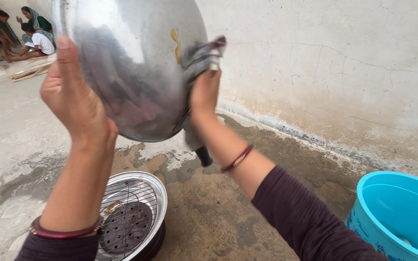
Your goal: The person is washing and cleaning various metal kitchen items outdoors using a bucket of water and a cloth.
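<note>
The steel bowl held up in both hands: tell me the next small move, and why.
Probably slide the grey cloth left across the yellow smear on the steel bowl. The right hand presses the cloth just beside that mark, while the left hand braces the opposite side.

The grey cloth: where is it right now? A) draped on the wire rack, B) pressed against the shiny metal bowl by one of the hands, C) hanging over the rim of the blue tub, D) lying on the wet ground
B: the right hand presses the grey cloth against the metal bowl, which the left hand steadies from the other side.
</note>
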